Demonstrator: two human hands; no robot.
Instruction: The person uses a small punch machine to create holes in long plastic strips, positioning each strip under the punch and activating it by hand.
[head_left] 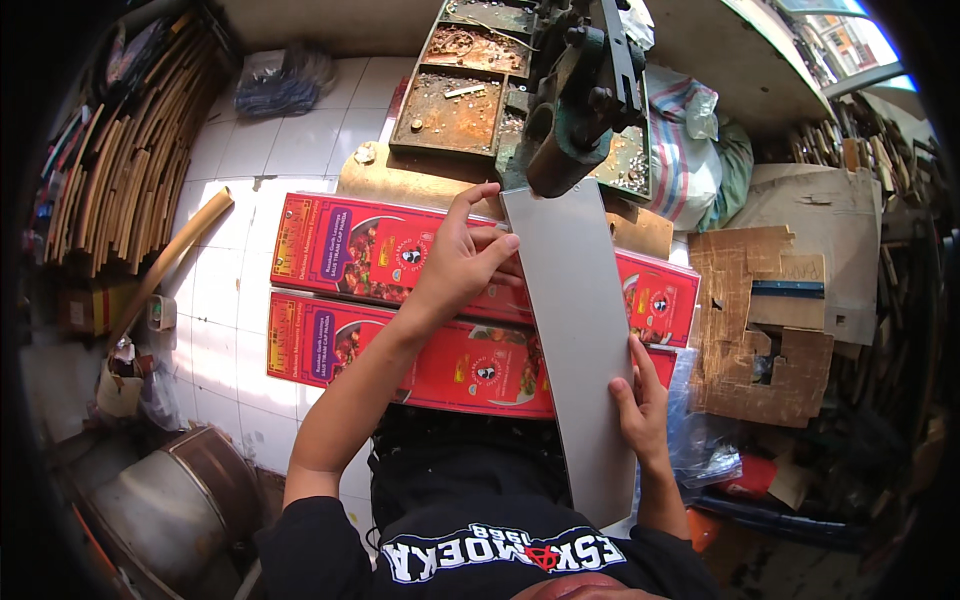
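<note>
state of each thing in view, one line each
grey panel, far end at the press
left hand, touching panel's left edge
right hand, holding panel's right edge
red printed pieces, lying in two rows
compartmented tray, open, littered
brown cardboard, torn
cardboard stack, standing on edge

Bright daylight glares on floor tiles (225, 300); edges bend darkly.
</note>
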